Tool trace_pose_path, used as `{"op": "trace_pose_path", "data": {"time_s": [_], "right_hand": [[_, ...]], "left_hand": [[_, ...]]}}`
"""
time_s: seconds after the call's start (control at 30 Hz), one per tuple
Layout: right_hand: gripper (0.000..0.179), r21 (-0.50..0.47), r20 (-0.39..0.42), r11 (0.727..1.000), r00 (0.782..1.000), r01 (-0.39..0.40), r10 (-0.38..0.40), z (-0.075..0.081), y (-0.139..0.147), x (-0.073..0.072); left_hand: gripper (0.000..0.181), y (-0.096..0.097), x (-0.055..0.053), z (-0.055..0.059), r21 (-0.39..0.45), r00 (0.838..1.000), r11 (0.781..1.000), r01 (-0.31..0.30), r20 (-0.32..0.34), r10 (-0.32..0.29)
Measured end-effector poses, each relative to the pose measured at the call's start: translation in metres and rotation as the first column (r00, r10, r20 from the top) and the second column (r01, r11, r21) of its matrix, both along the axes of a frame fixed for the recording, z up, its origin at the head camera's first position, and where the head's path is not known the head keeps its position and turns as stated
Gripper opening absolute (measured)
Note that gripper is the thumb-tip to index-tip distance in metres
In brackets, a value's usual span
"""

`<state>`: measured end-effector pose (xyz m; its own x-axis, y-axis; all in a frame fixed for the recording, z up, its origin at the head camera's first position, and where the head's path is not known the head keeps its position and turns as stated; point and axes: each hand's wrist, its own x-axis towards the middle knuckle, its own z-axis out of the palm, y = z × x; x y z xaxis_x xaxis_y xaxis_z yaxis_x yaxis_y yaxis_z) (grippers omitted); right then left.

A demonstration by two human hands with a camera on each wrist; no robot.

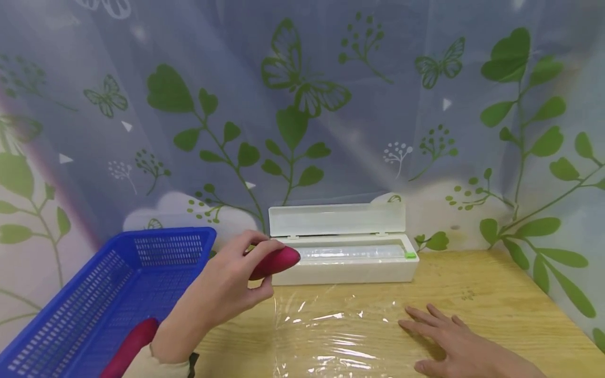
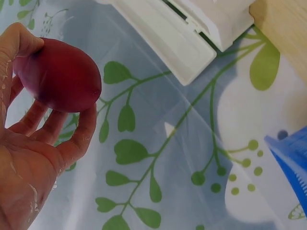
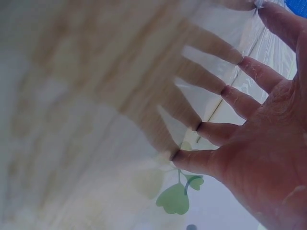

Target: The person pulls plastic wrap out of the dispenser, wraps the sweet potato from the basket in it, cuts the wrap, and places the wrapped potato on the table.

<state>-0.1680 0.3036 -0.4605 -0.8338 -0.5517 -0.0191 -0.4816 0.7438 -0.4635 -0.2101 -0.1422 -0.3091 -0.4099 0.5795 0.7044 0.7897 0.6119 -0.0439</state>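
Note:
In the head view my left hand [image 1: 227,278] holds a smooth, dark red oblong vegetable [image 1: 276,262] in front of the wrap box's left end. The left wrist view shows the vegetable [image 2: 67,76] between thumb and fingers, its rounded tip pointing outward. Below it a sheet of clear plastic wrap [image 1: 331,336] lies spread on the wooden table, shiny and slightly wrinkled. My right hand [image 1: 454,341] rests with spread fingers at the right edge of the wrap. Its straight fingertips [image 3: 211,132] touch the tabletop in the right wrist view.
At the back stands a white wrap box [image 1: 350,273], lid [image 1: 337,220] raised, with a roll of film [image 1: 354,252] inside and a green piece [image 1: 410,255] at its right end. A blue basket [image 1: 165,231] on the left holds another dark red vegetable [image 1: 132,346]. A patterned curtain [image 1: 359,136] hangs behind.

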Motion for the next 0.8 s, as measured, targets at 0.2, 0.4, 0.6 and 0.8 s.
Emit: {"op": "trace_pose_path", "data": {"time_s": [0.2,0.4,0.6,0.8], "right_hand": [[0.062,-0.002,0.042,1.0,0.999,0.019,-0.019,0.003,-0.002,0.001],[0.062,-0.01,0.071,1.0,0.997,0.02,-0.02,0.004,-0.003,0.001],[0.063,-0.011,0.067,1.0,0.998,0.02,-0.019,0.005,-0.002,0.001],[0.064,-0.011,0.069,1.0,0.998,0.014,-0.013,0.005,-0.002,0.002]], "left_hand": [[0.053,0.007,-0.004,-0.008,-0.001,0.999,0.999,0.054,-0.006,-0.054],[0.051,0.013,-0.004,-0.016,-0.011,0.999,0.999,0.051,0.0,-0.051],[0.051,0.022,-0.003,-0.023,-0.029,0.999,0.998,0.048,0.019,-0.047],[0.053,0.03,-0.003,-0.029,-0.045,0.997,0.996,0.074,0.041,-0.072]]}}
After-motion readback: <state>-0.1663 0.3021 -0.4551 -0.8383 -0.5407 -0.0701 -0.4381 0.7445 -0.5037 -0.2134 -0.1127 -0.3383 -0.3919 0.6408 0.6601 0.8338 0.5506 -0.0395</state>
